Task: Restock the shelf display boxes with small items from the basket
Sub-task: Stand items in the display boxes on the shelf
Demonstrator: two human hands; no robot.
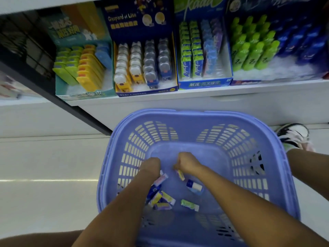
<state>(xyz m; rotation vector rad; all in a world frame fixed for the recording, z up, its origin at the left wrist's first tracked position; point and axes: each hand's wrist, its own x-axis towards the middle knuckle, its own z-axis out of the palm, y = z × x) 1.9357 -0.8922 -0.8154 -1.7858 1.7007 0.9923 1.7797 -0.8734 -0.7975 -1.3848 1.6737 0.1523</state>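
A: In the head view, where are the small items seen?

B: They are scattered over the bottom of the purple basket, which is seen below the shelf. A heap of packets is gathered at 7 o'clock in the basket. A green packet lies at 6 o'clock and a blue-and-white packet near the middle.

A: How are the hands held?

B: Both are reached down into the basket, presumably so that stock can be gathered before it is carried up. The right hand is curled, and a yellow packet is pinched beneath it. The left hand is curled likewise. A pink-and-white packet juts from under it, but whether it is gripped cannot be told, the fingers being hidden.

A: How are the loose items placed relative to the hands?

B: The blue-and-white packet is found just beside the right hand, at its 5 o'clock. The heap is found near the left hand, at its 6 o'clock. The display boxes are ranged at 12 o'clock, well apart from both hands.
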